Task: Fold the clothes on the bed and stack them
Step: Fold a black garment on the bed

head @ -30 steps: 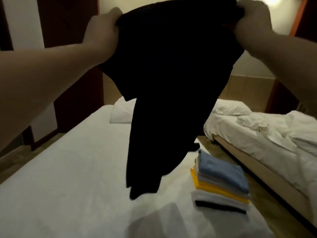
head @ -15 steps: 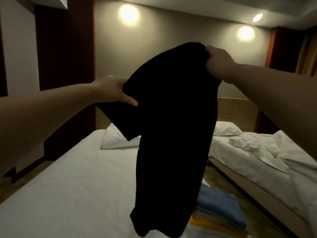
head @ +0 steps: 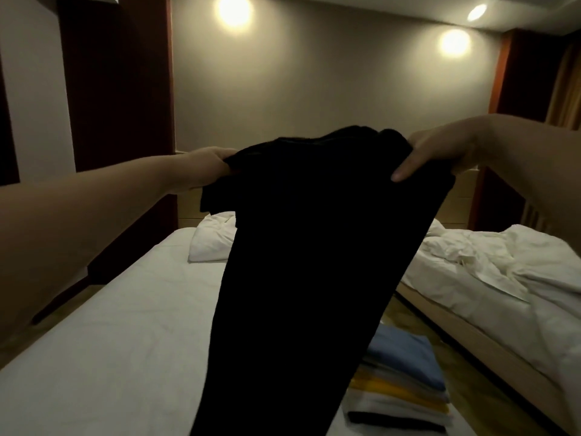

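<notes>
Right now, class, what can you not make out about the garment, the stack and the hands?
1. Head view: the black garment is too dark to name its type; the bottom edge cuts off its lower end.
2. The stack of folded clothes: its left part is behind the garment, count unclear.
3. The left hand and right hand: fingers mostly buried in the cloth they grip.
</notes>
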A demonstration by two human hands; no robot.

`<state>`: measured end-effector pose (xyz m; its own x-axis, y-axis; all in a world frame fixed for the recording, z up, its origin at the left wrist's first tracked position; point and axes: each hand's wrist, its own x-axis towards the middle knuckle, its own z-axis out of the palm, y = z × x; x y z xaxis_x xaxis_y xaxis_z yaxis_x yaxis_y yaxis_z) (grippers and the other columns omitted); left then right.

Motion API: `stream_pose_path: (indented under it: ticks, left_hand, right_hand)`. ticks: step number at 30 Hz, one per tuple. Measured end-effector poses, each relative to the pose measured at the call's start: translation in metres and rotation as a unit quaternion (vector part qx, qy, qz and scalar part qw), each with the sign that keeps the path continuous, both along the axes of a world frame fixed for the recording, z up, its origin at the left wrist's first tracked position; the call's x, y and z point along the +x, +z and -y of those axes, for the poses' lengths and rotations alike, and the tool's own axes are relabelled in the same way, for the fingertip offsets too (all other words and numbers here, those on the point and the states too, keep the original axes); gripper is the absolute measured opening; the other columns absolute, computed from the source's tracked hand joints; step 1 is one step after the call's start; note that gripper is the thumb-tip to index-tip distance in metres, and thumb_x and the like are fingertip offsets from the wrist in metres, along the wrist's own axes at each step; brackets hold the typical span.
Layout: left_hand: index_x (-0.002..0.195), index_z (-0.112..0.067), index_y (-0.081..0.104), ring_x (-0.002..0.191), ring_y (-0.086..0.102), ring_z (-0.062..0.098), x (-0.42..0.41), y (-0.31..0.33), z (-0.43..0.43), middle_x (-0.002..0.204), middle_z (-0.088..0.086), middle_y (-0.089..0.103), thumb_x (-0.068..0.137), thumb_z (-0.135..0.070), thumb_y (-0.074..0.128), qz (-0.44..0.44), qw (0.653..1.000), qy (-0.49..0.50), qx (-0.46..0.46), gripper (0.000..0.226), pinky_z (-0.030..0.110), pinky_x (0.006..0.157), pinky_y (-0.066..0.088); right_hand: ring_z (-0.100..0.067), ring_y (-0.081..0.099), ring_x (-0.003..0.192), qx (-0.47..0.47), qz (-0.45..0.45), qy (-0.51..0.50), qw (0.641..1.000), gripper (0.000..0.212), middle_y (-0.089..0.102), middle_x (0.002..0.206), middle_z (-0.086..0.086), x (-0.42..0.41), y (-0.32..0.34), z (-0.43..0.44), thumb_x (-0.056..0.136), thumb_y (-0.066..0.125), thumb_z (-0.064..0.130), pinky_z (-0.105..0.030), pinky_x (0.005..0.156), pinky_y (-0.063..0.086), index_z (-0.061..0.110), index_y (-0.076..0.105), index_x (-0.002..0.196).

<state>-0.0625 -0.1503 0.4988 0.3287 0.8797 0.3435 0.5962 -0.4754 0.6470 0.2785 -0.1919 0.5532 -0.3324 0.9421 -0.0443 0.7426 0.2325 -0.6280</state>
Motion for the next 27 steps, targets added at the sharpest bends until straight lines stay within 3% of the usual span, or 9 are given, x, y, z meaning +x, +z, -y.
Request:
stream_pose_path:
  ticks: [4, 7, 12, 16, 19, 22, 24, 26, 27]
  left_hand:
    - [0.108, -0.018, 0.057, 0.070, 0.063, 0.001, -0.003, 0.004, 0.013, 0.098, 0.003, 0.059, 0.097, -0.002, 0.037, -0.024, 0.994, -0.057, -0.092, 0.028, 0.011, 0.060, 0.049]
    - [0.107, -0.022, 0.058, 0.081, 0.062, 0.012, -0.007, 0.004, 0.018, 0.096, 0.004, 0.063, 0.096, -0.002, 0.036, 0.032, 0.986, -0.090, -0.139, 0.032, 0.016, 0.063, 0.052]
    - [0.115, -0.027, 0.057, 0.088, 0.065, 0.013, -0.008, -0.002, 0.013, 0.109, 0.004, 0.065, 0.095, 0.001, 0.035, 0.093, 0.981, -0.110, -0.130, 0.041, 0.020, 0.070, 0.054]
    - [0.108, -0.022, 0.059, 0.073, 0.068, 0.008, -0.010, 0.002, 0.016, 0.098, 0.002, 0.067, 0.095, 0.002, 0.036, 0.055, 0.985, -0.086, -0.136, 0.036, 0.016, 0.058, 0.052]
    - [0.104, -0.022, 0.059, 0.067, 0.068, 0.008, -0.008, 0.001, 0.018, 0.088, 0.000, 0.069, 0.095, 0.001, 0.037, 0.063, 0.986, -0.071, -0.136, 0.034, 0.016, 0.053, 0.051]
    - [0.101, -0.024, 0.060, 0.068, 0.067, 0.012, -0.007, -0.002, 0.019, 0.088, 0.003, 0.069, 0.087, -0.012, 0.056, 0.090, 0.983, -0.070, -0.145, 0.019, 0.019, 0.054, 0.053]
    - [0.103, -0.015, 0.061, 0.071, 0.067, 0.015, -0.011, -0.003, 0.020, 0.089, 0.006, 0.068, 0.054, -0.043, 0.084, 0.058, 0.983, -0.079, -0.156, 0.061, 0.020, 0.056, 0.053]
    - [0.102, -0.010, 0.061, 0.075, 0.068, 0.017, -0.014, -0.006, 0.018, 0.085, 0.004, 0.070, 0.024, -0.061, 0.087, 0.021, 0.985, -0.065, -0.156, 0.097, 0.021, 0.058, 0.053]
    - [0.102, -0.009, 0.060, 0.077, 0.068, 0.018, -0.015, -0.008, 0.018, 0.085, 0.004, 0.070, 0.020, -0.062, 0.086, 0.007, 0.985, -0.069, -0.156, 0.102, 0.022, 0.060, 0.054]
  right_hand:
    - [-0.021, 0.070, 0.066, -0.057, -0.032, 0.027, 0.998, 0.066, 0.072, 0.081, -0.012, 0.021, -0.003, 0.002, 0.017, 0.097, 0.027, -0.029, 0.054, 0.057, 0.008, 0.074, 0.076]
    - [-0.020, 0.067, 0.062, -0.050, -0.093, 0.053, 0.993, 0.063, 0.069, 0.078, -0.011, 0.026, -0.011, 0.002, 0.021, 0.097, 0.029, -0.028, 0.053, 0.054, 0.009, 0.073, 0.075]
    - [-0.014, 0.069, 0.074, -0.027, -0.298, 0.078, 0.951, 0.068, 0.070, 0.087, -0.005, 0.031, -0.023, -0.006, 0.034, 0.096, 0.022, -0.027, 0.067, 0.057, 0.011, 0.068, 0.095]
    - [-0.001, 0.050, 0.038, -0.020, -0.358, 0.029, 0.933, 0.036, 0.060, 0.058, 0.004, 0.029, -0.037, -0.004, 0.059, 0.075, 0.011, -0.007, 0.035, 0.030, 0.011, 0.063, 0.093]
    - [-0.012, 0.067, 0.064, -0.037, -0.410, 0.069, 0.909, 0.065, 0.071, 0.080, -0.003, 0.029, -0.048, -0.008, 0.031, 0.093, 0.012, -0.018, 0.053, 0.053, 0.013, 0.072, 0.093]
    - [-0.018, 0.071, 0.077, -0.061, -0.467, 0.063, 0.880, 0.067, 0.073, 0.086, -0.008, 0.023, -0.054, -0.017, 0.022, 0.095, 0.009, -0.030, 0.065, 0.058, 0.009, 0.075, 0.086]
    - [-0.019, 0.071, 0.074, -0.034, -0.525, 0.034, 0.850, 0.069, 0.072, 0.083, -0.007, 0.010, -0.055, -0.023, 0.035, 0.094, 0.007, -0.034, 0.064, 0.058, 0.010, 0.069, 0.099]
    - [-0.017, 0.069, 0.070, 0.032, -0.560, -0.031, 0.828, 0.051, 0.070, 0.081, -0.006, -0.002, -0.055, -0.030, 0.074, 0.075, 0.005, -0.031, 0.063, 0.058, 0.008, 0.056, 0.122]
    - [-0.016, 0.067, 0.072, 0.107, -0.521, -0.087, 0.842, 0.041, 0.069, 0.085, -0.007, -0.009, -0.057, -0.033, 0.088, 0.061, 0.007, -0.027, 0.065, 0.056, 0.004, 0.051, 0.128]
